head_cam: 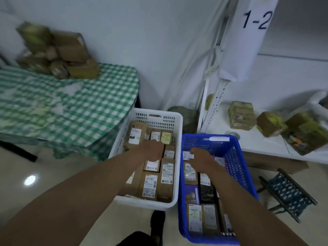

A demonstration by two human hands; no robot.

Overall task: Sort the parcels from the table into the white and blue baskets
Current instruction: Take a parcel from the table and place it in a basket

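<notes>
The white basket (178, 139) stands on the floor, packed with brown labelled parcels (150, 185). My left hand (154, 150) reaches into it, fingers curled down over a brown parcel near the middle; the parcel itself is mostly hidden under the hand. Right beside it is the blue basket (234, 157), holding several parcels (195, 219) along its left side. My right hand (201, 158) is inside the blue basket and pinches a small white-labelled parcel (187, 155) against its left wall. A pile of brown parcels (56, 54) sits at the back of the table with the green checked cloth (79, 103).
A white shelf (257, 142) at the right carries more taped boxes (241, 115). A folding stool (287, 194) stands on the floor right of the blue basket. My dark shoe (157, 222) is just in front of the baskets. A white wall is behind.
</notes>
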